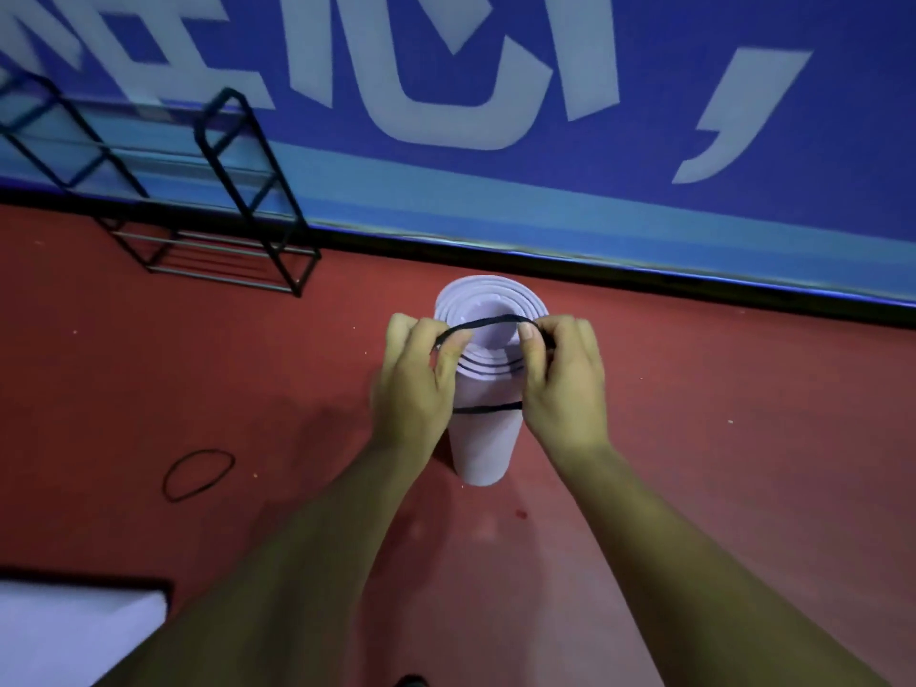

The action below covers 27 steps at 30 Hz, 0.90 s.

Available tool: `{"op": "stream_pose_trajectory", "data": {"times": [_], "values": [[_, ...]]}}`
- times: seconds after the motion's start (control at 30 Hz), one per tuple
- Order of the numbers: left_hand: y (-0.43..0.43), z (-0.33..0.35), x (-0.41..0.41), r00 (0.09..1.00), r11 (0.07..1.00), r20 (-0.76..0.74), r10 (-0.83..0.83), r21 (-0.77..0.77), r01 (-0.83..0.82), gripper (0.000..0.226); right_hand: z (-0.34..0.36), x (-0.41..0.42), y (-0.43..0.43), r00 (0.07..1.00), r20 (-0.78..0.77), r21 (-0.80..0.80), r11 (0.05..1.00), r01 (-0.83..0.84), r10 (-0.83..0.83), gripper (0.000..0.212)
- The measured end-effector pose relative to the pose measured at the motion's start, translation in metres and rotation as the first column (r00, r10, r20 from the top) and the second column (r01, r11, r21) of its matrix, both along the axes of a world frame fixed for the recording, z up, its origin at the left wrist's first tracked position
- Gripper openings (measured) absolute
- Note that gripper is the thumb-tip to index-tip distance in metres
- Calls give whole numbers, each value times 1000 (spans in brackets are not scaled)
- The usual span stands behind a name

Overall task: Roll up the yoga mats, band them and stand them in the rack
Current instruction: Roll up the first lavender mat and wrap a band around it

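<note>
Red floor (694, 438), near its far edge, holds our upright mat (483, 438); left hand (414, 384) and right hand (565, 384) pinch the band (490, 320) over its top, which we should lower stretched wide and level.

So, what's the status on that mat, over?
Left hand and right hand stretch a band over the mat top. Lower band already on. Spare band on floor, aside.
</note>
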<state>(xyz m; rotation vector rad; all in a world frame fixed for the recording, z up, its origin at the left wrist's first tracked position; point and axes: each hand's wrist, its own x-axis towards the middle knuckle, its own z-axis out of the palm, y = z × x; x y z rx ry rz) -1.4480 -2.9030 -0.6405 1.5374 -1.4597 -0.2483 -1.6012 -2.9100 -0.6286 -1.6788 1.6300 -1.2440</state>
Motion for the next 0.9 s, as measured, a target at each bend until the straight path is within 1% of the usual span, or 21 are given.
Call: {"op": "stream_pose_trajectory", "data": {"times": [0.07, 0.13, 0.2, 0.3, 0.4, 0.47, 0.5, 0.6, 0.63, 0.67, 0.73, 0.8, 0.83, 0.87, 0.9], "values": [[-9, -7, 10, 1000, 999, 7, 5, 40, -5, 28, -10, 7, -7, 1000, 3, 29, 1000, 0, 0, 11], [-21, -18, 15, 1000, 998, -1, -7, 65, 7, 37, -19, 9, -15, 1000, 3, 42, 999, -6, 6, 9], [-34, -25, 16, 998, 995, -52, -25, 92, 30, 44, -25, 7, -22, 1000, -8, 43, 999, 13, -12, 6], [-50, -35, 15, 982, 993, -181, -44, 99, 63, 39, -33, 0, -30, 999, -19, 51, 997, 51, -50, 6], [-62, -46, 15, 971, 984, -222, -90, 128, 121, 33, -35, 1, -36, 1000, 17, 125, 992, 17, -20, 6], [-70, -48, 15, 960, 968, -259, -108, 191, 160, 38, -34, 4, -40, 1000, 19, 126, 992, 20, -22, 8], [-74, -47, 14, 951, 962, -289, -109, 210, 174, 43, -33, 6, -42, 999, 30, 123, 992, 34, -38, 9], [-81, -35, 13, 895, 960, -442, -62, 220, 175, 37, -32, 5, -49, 988, 84, 158, 980, 117, -131, 12], [-84, -32, 14, 893, 955, -448, -43, 243, 168, 39, -32, 4, -52, 982, 98, 180, 974, 140, -159, 12], [-88, -29, 17, 906, 943, -421, -42, 284, 175, 43, -31, 4, -55, 978, 105, 194, 968, 157, -179, 13], [-92, -25, 21, 933, 898, -341, -114, 366, 244, 50, -28, 7, -61, 977, 94, 199, 965, 170, -191, 12], [-95, -24, 25, 948, 868, -239, -210, 401, 293, 68, -24, 10, -66, 978, 71, 207, 962, 178, -196, 9], [-98, -24, 27, 956, 867, -173, -236, 407, 288, 77, -22, 12, -68, 977, 68, 222, 958, 183, -202, 8], [-101, -24, 28, 962, 871, -104, -252, 409, 272, 82, -20, 13, -71, 977, 66, 246, 952, 182, -204, 9], [-105, -24, 28, 964, 876, -39, -262, 410, 255, 82, -19, 13, -73, 980, 57, 277, 946, 169, -192, 15]]}}
